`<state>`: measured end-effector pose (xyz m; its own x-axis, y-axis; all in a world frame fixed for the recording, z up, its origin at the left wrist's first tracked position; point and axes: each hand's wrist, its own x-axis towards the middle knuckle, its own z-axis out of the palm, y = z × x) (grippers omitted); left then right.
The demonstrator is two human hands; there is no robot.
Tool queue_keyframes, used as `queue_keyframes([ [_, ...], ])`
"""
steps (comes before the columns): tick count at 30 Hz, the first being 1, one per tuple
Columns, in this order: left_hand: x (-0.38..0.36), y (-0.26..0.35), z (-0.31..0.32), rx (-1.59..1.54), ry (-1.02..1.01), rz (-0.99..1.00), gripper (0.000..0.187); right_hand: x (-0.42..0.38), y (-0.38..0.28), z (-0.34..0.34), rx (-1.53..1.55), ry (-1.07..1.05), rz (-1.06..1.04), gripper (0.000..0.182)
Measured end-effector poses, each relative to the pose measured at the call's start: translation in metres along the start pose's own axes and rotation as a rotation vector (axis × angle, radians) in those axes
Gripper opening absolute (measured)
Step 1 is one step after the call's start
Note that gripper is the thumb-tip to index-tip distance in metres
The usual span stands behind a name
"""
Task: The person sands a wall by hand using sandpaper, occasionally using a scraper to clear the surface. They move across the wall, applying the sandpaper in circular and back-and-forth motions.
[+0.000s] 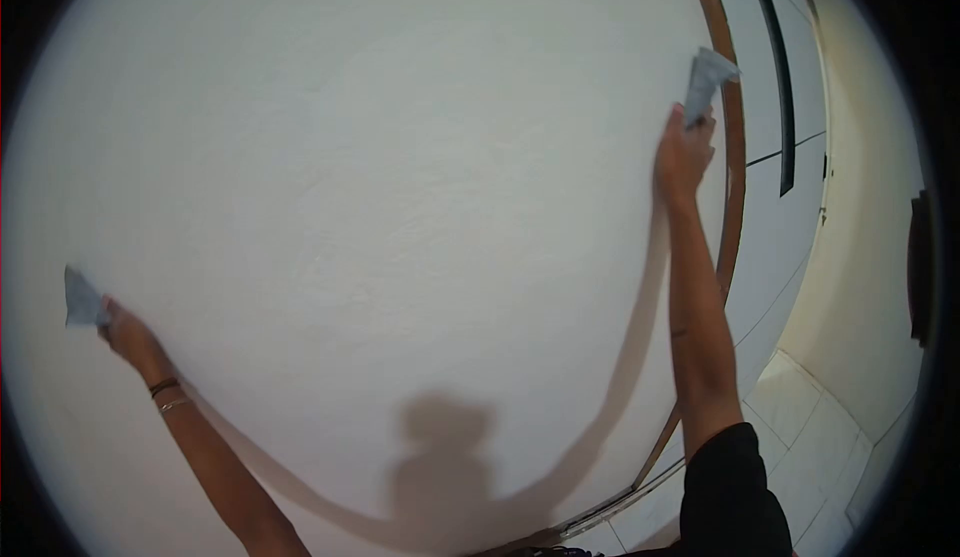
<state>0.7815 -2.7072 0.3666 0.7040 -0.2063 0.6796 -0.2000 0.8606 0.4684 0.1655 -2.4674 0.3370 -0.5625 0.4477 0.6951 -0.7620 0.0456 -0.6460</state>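
Observation:
A large white wall (380,177) fills the view. My left hand (125,329) is stretched out far to the left and grips a small grey-white sheet (82,299) pressed against the wall. Two bracelets sit on that wrist. My right hand (683,155) reaches high at the right and grips another grey-white sheet (707,79) against the wall, close to a brown wooden frame strip (733,157). Both arms are spread wide, and my shadow falls on the lower wall.
Right of the brown strip is a white panelled door or wall section (775,217) with a dark vertical bar (780,87). A light tiled floor (800,407) shows at lower right, beside a cream side wall (870,257).

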Motion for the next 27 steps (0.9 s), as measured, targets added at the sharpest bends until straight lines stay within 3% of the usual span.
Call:
queue_keyframes([
  [1, -0.009, 0.008, 0.013, 0.228, 0.033, 0.159, 0.047, -0.011, -0.027, 0.0, 0.04, -0.022, -0.132, 0.054],
  [2, -0.037, 0.036, 0.032, 0.217, -0.08, 0.167, 0.044, -0.03, -0.042, 0.017, -0.08, 0.033, -0.383, 0.053],
  [4, -0.127, 0.116, 0.08, 0.428, -0.1, 0.66, 0.035, -0.083, -0.115, 0.012, -0.107, -0.157, -0.651, 0.051],
  [5, -0.155, 0.134, 0.093, 0.425, -0.189, 0.95, 0.051, -0.106, -0.154, -0.002, 0.061, -0.234, -0.741, 0.052],
  [6, -0.183, 0.159, 0.099, 0.58, -0.281, 0.932, 0.052, -0.126, -0.179, -0.014, 0.125, -0.341, -0.802, 0.053],
  [7, -0.189, 0.166, 0.102, 0.645, -0.267, 1.023, 0.041, -0.135, -0.191, -0.02, 0.187, -0.439, -0.86, 0.054],
  [9, -0.171, 0.149, 0.099, 0.396, -0.336, 0.91, 0.036, -0.125, -0.178, -0.011, 0.217, -0.392, -0.847, 0.051],
  [10, -0.156, 0.129, 0.09, 0.405, -0.262, 0.78, 0.034, -0.119, -0.167, -0.008, 0.252, -0.364, -0.829, 0.049],
  [11, -0.14, 0.116, 0.075, 0.103, -0.323, 0.338, 0.038, -0.104, -0.145, -0.011, 0.225, -0.304, -0.769, 0.055],
  [13, -0.079, 0.056, 0.03, 0.141, -0.164, 0.224, 0.049, -0.068, -0.083, -0.008, 0.156, -0.187, -0.638, 0.054],
  [14, -0.038, -0.001, -0.006, 0.141, -0.18, 0.228, 0.052, -0.054, -0.061, -0.021, 0.252, -0.278, -0.281, 0.058],
  [15, -0.032, 0.006, -0.028, -0.028, -0.157, -0.144, 0.052, -0.034, -0.023, -0.019, 0.173, -0.323, 0.02, 0.058],
  [16, -0.021, -0.013, -0.049, -0.053, -0.082, -0.266, 0.051, -0.02, 0.01, -0.018, 0.086, -0.256, -0.027, 0.057],
  [17, -0.025, -0.011, -0.049, -0.045, -0.079, -0.265, 0.051, -0.016, 0.026, -0.016, -0.002, -0.193, -0.071, 0.057],
  [18, -0.031, -0.006, -0.045, 0.067, 0.013, -0.277, 0.05, -0.02, 0.02, -0.01, -0.002, -0.205, -0.069, 0.057],
  [19, -0.035, -0.005, -0.041, 0.178, 0.104, -0.287, 0.049, -0.027, 0.006, -0.001, -0.087, -0.072, -0.131, 0.057],
  [20, -0.039, -0.02, -0.034, 0.096, -0.045, -0.033, 0.046, -0.038, -0.013, 0.006, -0.173, 0.063, -0.195, 0.057],
  [21, -0.073, 0.023, -0.008, 0.112, -0.063, 0.139, 0.045, -0.059, -0.061, -0.012, -0.115, -0.145, -0.262, 0.06],
  [22, -0.1, 0.052, 0.013, 0.225, -0.167, 0.136, 0.047, -0.085, -0.085, -0.002, -0.169, -0.058, -0.467, 0.059],
  [23, -0.13, 0.068, 0.036, 0.331, -0.175, 0.247, 0.048, -0.112, -0.116, -0.01, -0.058, -0.156, -0.58, 0.058],
  [24, -0.163, 0.106, 0.053, 0.488, -0.192, 0.702, 0.048, -0.137, -0.149, -0.024, -0.016, -0.289, -0.678, 0.057],
  [25, -0.187, 0.13, 0.063, 0.389, -0.318, 0.684, 0.049, -0.154, -0.167, -0.034, 0.027, -0.426, -0.773, 0.058],
  [27, -0.202, 0.138, 0.064, 0.748, -0.377, 0.868, 0.053, -0.166, -0.166, -0.036, 0.114, -0.505, -0.789, 0.058],
])
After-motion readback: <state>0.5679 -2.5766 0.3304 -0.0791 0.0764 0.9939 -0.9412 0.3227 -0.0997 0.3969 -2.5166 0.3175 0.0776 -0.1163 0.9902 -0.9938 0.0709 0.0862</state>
